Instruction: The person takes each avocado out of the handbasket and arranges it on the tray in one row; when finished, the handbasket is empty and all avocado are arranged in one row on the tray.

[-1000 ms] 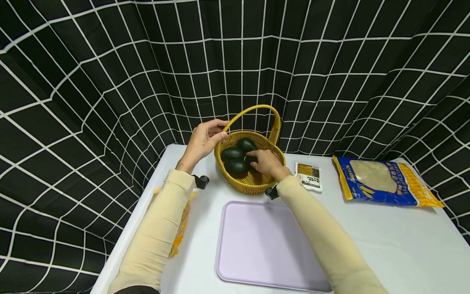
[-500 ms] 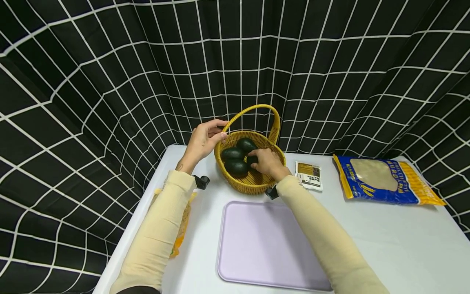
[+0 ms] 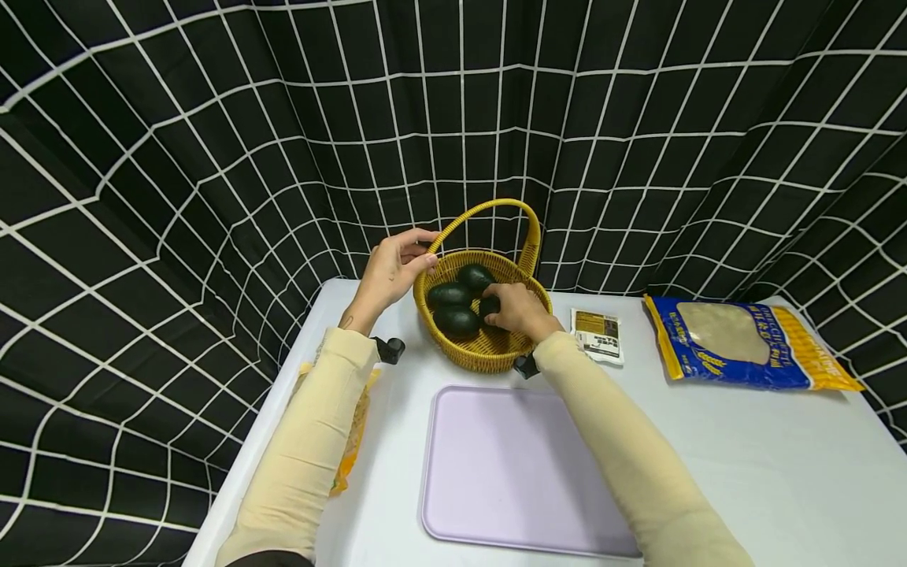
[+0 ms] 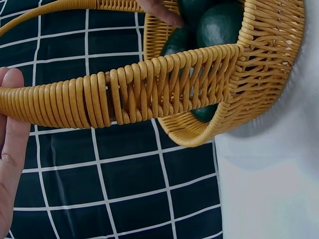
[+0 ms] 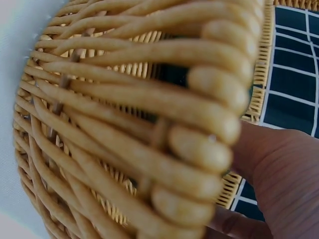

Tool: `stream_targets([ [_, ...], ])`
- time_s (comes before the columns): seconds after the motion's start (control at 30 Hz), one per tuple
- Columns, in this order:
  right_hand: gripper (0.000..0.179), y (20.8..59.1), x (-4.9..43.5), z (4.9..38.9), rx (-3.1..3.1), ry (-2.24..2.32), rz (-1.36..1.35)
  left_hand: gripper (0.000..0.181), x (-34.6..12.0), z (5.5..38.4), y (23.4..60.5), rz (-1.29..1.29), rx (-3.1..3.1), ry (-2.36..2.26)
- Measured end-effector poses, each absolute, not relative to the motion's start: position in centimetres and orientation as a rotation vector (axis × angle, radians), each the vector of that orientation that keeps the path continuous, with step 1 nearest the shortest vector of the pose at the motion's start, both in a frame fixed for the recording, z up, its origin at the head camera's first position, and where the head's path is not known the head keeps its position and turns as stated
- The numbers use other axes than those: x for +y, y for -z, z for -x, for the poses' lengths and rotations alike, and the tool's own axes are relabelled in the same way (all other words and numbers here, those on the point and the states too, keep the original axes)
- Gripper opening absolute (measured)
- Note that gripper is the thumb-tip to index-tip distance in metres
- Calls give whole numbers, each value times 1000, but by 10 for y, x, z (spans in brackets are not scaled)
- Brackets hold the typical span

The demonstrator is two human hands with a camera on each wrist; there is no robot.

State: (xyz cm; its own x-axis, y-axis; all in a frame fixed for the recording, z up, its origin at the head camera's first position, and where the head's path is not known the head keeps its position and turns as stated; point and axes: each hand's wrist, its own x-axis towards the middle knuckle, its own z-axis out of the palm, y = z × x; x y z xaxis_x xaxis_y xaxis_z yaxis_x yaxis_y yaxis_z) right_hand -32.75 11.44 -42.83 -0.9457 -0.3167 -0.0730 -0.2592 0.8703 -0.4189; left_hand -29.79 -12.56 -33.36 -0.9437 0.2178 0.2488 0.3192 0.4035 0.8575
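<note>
A yellow wicker basket (image 3: 476,362) stands at the back of the table and holds several dark green avocados (image 3: 457,323). My left hand (image 3: 390,272) is at the left side of its arched handle (image 4: 164,84), with the thumb and fingers on either side of the wicker. Inside the basket, my right hand (image 3: 520,309) grips the rightmost avocado (image 3: 488,305), mostly covered by the fingers. In the right wrist view the basket's woven wall (image 5: 124,114) blocks most of that hand's fingers.
A lilac tray (image 3: 524,472) lies in front of the basket. To the right are a small white-and-brown packet (image 3: 597,335) and a blue-and-yellow bag (image 3: 744,346). An orange bag (image 3: 354,433) lies partly under the left forearm. A black gridded curtain (image 3: 489,110) hangs behind.
My right hand's fingers have curled further round the rightmost avocado, and the hand has shifted very slightly. My left hand stays at the handle.
</note>
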Motion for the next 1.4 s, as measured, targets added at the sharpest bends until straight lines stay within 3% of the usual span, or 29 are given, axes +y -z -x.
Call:
stream_targets([
  [0.73,68,432,113,331,2795,648,362,32,-127,296,338,494,-2554,1600],
  [1.4,71,439,117,329,2831,756,252,33,-127,298,336,509,-2540,1601],
])
